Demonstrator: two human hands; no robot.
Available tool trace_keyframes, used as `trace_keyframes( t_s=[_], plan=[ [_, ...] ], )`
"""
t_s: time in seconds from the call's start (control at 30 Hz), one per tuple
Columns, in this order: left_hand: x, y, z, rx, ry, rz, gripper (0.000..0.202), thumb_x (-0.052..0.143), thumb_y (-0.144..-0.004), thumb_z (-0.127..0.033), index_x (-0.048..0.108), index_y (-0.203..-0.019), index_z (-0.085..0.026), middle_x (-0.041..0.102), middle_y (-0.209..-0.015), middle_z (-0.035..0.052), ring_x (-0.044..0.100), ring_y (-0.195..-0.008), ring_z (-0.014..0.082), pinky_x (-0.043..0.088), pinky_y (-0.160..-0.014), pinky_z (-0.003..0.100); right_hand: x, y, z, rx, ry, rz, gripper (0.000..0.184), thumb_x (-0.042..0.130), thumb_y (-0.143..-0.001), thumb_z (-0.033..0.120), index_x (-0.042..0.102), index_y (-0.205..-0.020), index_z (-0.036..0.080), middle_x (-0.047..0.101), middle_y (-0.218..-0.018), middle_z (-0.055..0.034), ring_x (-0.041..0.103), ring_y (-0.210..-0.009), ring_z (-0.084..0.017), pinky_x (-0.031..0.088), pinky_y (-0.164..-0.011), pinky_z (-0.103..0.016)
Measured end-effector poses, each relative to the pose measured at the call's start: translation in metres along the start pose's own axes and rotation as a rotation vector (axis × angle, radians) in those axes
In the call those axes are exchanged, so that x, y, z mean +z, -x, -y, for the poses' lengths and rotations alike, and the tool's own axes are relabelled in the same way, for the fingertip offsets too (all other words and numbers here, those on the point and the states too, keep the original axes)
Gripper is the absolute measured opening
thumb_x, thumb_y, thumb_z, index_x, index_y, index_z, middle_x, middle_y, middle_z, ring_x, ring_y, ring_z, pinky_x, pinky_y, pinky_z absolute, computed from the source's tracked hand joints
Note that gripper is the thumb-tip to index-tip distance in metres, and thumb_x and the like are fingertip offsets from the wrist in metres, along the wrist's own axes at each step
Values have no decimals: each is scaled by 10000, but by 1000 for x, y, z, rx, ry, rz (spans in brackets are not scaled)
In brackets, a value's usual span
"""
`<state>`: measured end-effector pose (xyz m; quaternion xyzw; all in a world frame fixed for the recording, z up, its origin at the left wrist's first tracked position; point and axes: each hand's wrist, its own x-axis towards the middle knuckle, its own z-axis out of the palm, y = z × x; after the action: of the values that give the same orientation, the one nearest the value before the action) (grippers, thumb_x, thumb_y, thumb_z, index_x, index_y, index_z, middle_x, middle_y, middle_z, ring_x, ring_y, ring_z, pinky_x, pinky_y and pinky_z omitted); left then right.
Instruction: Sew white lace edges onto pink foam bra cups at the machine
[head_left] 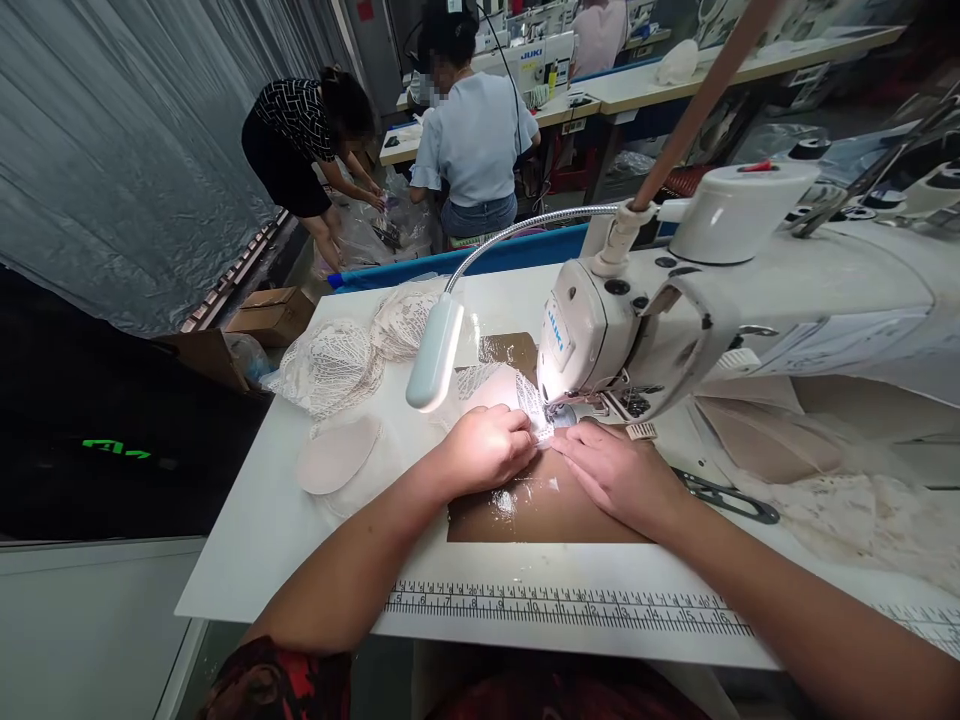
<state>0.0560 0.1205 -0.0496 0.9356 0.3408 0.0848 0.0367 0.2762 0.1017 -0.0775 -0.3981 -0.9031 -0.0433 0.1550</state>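
Note:
My left hand lies curled on a piece of white lace at the needle of a white sewing machine, its fingers pinching the lace edge. My right hand lies flat beside it, fingers stretched toward the presser foot, pressing the fabric onto the brown plate. A small lamp on a bendy neck lights the spot brightly, so the lace under my fingertips is washed out.
A heap of lace pieces and a beige cup pad lie left on the white table. Scissors and beige fabric lie right. A ruler strip runs along the front edge. Two people work behind.

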Motion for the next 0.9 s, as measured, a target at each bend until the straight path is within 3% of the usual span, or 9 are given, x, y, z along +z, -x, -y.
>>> trace_keyframes(
  t_s=[0.17,0.53,0.73,0.9],
  plan=[
    [2,3,-6,75,-51,-5,380,373,-954,-345,599,-1209,-179,584,-1277,67,541,-939,202,459,-797,342,-2,2,3,-22,22,10,355,399,-872,120,681,-1085,155,670,-901,-65,538,-641,-132,329,-553,-276],
    [10,-1,-3,-58,-30,-60,390,364,-958,-365,607,-1195,-173,586,-1291,65,517,-938,211,443,-791,357,1,-3,4,43,58,-20,395,420,-819,92,679,-1099,196,686,-852,-26,542,-585,-117,301,-485,-266],
    [11,-1,0,-157,-66,-111,396,358,-950,-388,598,-1189,-182,574,-1279,74,518,-921,222,434,-791,373,6,1,-3,14,-21,-91,380,403,-861,143,665,-1125,216,700,-919,-31,599,-648,-126,396,-518,-238],
    [11,0,7,-229,-98,-139,384,388,-934,-394,606,-1162,-175,566,-1251,110,520,-955,234,438,-806,388,11,3,-7,19,-118,-90,367,400,-883,191,665,-1130,255,703,-916,-52,639,-721,-163,488,-648,-270]
  ],
)
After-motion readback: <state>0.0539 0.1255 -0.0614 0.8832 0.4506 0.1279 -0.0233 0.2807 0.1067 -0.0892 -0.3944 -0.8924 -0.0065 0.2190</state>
